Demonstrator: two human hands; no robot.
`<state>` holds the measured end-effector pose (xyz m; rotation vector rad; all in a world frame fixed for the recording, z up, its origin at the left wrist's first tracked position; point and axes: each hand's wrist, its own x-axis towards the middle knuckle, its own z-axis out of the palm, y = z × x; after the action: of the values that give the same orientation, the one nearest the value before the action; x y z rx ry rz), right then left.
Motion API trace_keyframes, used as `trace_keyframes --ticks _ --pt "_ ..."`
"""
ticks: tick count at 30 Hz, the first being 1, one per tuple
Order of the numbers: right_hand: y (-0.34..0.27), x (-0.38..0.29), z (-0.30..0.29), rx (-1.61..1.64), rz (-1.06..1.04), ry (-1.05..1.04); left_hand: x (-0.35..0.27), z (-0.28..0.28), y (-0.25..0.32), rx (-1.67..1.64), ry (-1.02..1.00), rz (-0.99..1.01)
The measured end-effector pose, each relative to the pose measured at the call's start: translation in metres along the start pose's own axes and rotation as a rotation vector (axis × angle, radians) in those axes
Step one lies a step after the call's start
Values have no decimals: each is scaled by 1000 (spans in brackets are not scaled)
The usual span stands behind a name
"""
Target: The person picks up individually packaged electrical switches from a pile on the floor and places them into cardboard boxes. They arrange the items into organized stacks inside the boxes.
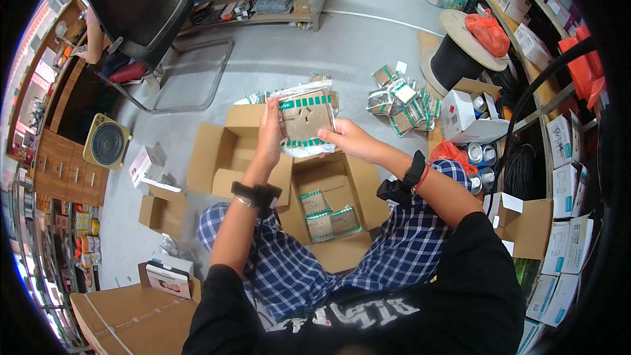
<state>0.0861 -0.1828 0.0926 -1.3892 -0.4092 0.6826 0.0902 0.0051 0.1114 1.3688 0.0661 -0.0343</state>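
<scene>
Between my two hands is a bagged wall socket plate [308, 118], brown with green-striped clear wrapping. My left hand [268, 130] grips its left edge, and the thumb of my right hand [347, 139] presses on its lower right corner. It is held above two open cardboard boxes. In the nearer cardboard box [328, 177], between my knees, lie several similar wrapped socket plates [323, 222]. The other cardboard box [204, 158] stands just beyond to the left, its inside partly hidden by my left arm. More wrapped plates [406, 101] lie heaped on the floor ahead to the right.
On the right, a wooden cable spool [458, 49], a white carton of cans [461, 116] and loaded shelves [537, 54] crowd close. A fan [106, 140], a small open box [160, 212] and a black chair [138, 15] with a seated person stand left. A shelf unit [266, 17] is ahead.
</scene>
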Motion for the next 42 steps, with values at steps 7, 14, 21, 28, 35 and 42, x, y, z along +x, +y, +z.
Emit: trace_keyframes --ticks 7,14,21,28,35,42 --pt "6 -5 10 -24 -88 -17 1 -8 -2 20 -20 -123" --pt "3 -2 3 -141 -13 63 3 -9 2 -291 109 -86" --pt "-11 -6 1 -121 -119 99 7 -14 5 -460 70 -164" --pt "-18 -14 -1 -25 -83 -11 2 -10 7 -417 19 -269" --pt "-11 -10 1 11 -106 53 4 -7 7 -445 6 -186" --pt "-5 -7 0 -56 -182 58 0 -9 7 -358 21 -132"
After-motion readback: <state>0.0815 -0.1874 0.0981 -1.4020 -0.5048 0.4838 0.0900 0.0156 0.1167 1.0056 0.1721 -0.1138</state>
